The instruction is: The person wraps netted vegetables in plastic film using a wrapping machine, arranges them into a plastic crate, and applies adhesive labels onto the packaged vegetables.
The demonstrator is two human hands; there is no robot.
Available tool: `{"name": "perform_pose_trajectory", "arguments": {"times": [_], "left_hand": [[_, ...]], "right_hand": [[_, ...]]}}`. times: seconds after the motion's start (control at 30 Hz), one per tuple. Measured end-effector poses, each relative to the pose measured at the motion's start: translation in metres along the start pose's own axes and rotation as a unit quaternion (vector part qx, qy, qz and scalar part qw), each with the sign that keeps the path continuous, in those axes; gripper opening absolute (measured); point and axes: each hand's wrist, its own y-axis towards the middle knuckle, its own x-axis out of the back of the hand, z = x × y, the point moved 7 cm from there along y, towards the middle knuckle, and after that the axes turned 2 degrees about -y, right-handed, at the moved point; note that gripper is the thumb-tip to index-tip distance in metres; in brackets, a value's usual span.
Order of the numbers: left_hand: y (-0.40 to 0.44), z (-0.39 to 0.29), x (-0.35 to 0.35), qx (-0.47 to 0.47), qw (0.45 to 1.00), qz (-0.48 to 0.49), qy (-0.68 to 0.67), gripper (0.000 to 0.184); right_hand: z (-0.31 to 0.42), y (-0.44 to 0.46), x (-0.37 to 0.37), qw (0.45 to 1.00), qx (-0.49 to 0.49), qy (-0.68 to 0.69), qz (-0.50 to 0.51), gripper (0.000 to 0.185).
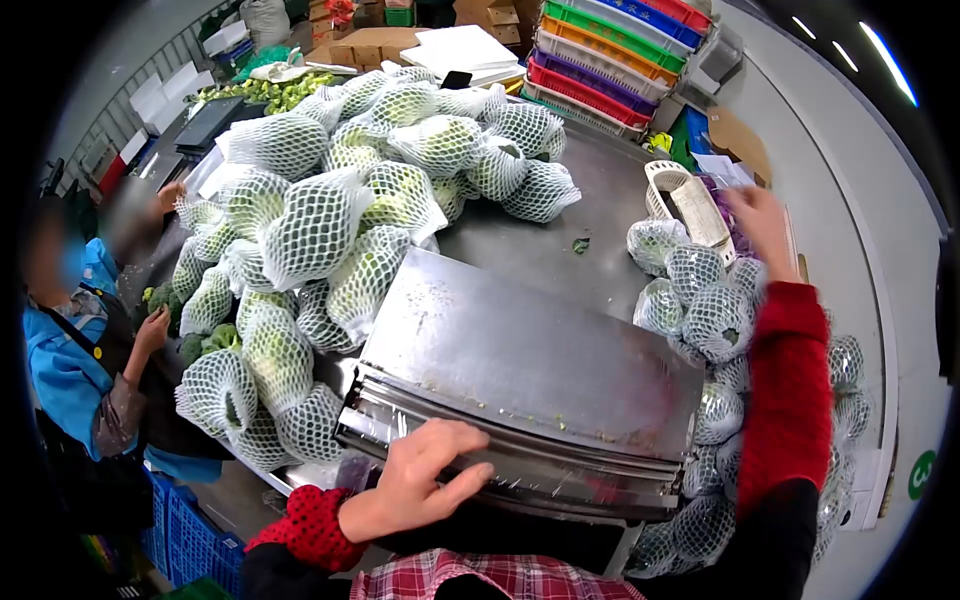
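Note:
My left hand (425, 478) is over the front edge of a metal film-wrapping machine (530, 350). Its thumb and fingers are apart, with nothing visible between them. Clear film (400, 425) lies along the machine's front slot. My right hand (760, 222) reaches to the far right, beside a white plastic basket (690, 205) and close to some purple material (738, 235). Its fingertips are blurred and partly hidden, so its grip is unclear. Below my right forearm lie film-wrapped round vegetables in white foam nets (718, 320). Left of the machine is a heap of net-wrapped green vegetables (315, 225).
A co-worker in a blue top (75, 350) stands at the left, one hand near broccoli (215, 340). Stacked coloured crates (610, 60) stand at the back. Loose greens (270, 92) lie behind the heap. Blue crates (190, 540) sit on the floor at lower left. A wall borders the right.

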Motion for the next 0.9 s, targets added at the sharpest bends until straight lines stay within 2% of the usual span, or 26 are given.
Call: {"name": "perform_pose_trajectory", "arguments": {"times": [0.03, 0.07, 0.1, 0.13, 0.2, 0.27, 0.3, 0.33, 0.4, 0.47, 0.53, 0.57, 0.6, 0.67, 0.73, 0.77, 0.8, 0.87, 0.9], "left_hand": [[0.005, -0.003, -0.004, -0.002, 1.0, 0.008, -0.014, 0.027], [0.01, -0.006, -0.006, -0.006, 1.0, 0.015, -0.023, 0.027], [0.013, -0.011, -0.005, -0.014, 0.999, 0.022, -0.027, 0.027], [0.014, -0.013, -0.002, -0.009, 0.999, 0.02, -0.035, 0.026], [0.01, -0.008, 0.009, 0.001, 0.999, 0.011, -0.046, 0.023], [0.006, -0.001, 0.023, 0.057, 0.998, 0.015, -0.019, 0.017], [0.001, 0.005, 0.028, 0.083, 0.996, 0.0, -0.007, 0.015], [-0.002, 0.01, 0.031, 0.096, 0.995, -0.004, 0.002, 0.014], [-0.001, 0.017, 0.03, 0.111, 0.994, -0.002, -0.001, 0.013], [0.011, 0.016, 0.028, 0.092, 0.996, 0.004, 0.0, 0.014], [0.022, 0.014, 0.025, 0.071, 0.997, 0.011, 0.008, 0.014], [0.026, 0.013, 0.023, 0.041, 0.999, 0.004, -0.003, 0.017], [0.03, 0.01, 0.021, 0.011, 1.0, -0.002, -0.015, 0.02], [0.037, 0.004, 0.019, 0.013, 1.0, -0.007, 0.004, 0.017], [0.041, 0.005, 0.015, -0.002, 1.0, -0.008, 0.018, 0.015], [0.04, 0.011, 0.013, -0.003, 0.999, 0.0, 0.045, 0.013], [0.045, 0.013, 0.013, 0.007, 0.998, 0.004, 0.054, 0.012], [0.051, 0.026, 0.014, 0.022, 0.998, -0.012, 0.05, 0.011], [0.057, 0.035, 0.015, 0.056, 0.997, -0.012, 0.061, 0.012]], "right_hand": [[0.011, 0.012, -0.07, 0.961, -0.049, 0.271, 0.033, 0.042], [0.023, 0.033, -0.158, 0.93, -0.075, 0.327, 0.147, 0.038], [0.057, 0.028, -0.205, 0.945, -0.089, 0.265, 0.171, 0.041], [0.065, 0.031, -0.264, 0.954, -0.111, 0.23, 0.157, 0.05], [0.099, 0.033, -0.324, 0.943, -0.123, 0.281, 0.128, 0.063], [0.139, 0.047, -0.35, 0.862, -0.01, 0.49, 0.131, 0.077], [0.15, 0.044, -0.34, 0.869, -0.046, 0.484, 0.095, 0.081], [0.15, 0.059, -0.351, 0.878, -0.033, 0.451, 0.157, 0.08], [0.128, 0.063, -0.372, 0.83, -0.182, 0.511, 0.13, 0.071], [0.12, 0.052, -0.366, 0.836, -0.235, 0.44, 0.23, 0.055], [0.111, 0.049, -0.363, 0.828, -0.251, 0.452, 0.216, 0.067], [0.106, 0.056, -0.377, 0.835, -0.208, 0.474, 0.184, 0.07], [0.106, 0.054, -0.364, 0.88, -0.199, 0.412, 0.127, 0.073], [0.128, 0.04, -0.334, 0.867, -0.136, 0.454, 0.153, 0.075], [0.126, 0.043, -0.353, 0.814, -0.165, 0.548, 0.098, 0.068], [0.115, 0.04, -0.351, 0.824, -0.189, 0.528, 0.082, 0.057], [0.119, 0.03, -0.329, 0.8, -0.216, 0.548, 0.113, 0.04], [0.103, 0.027, -0.33, 0.705, -0.246, 0.655, 0.117, 0.031], [0.096, 0.021, -0.318, 0.687, -0.262, 0.665, 0.131, 0.026]]}}
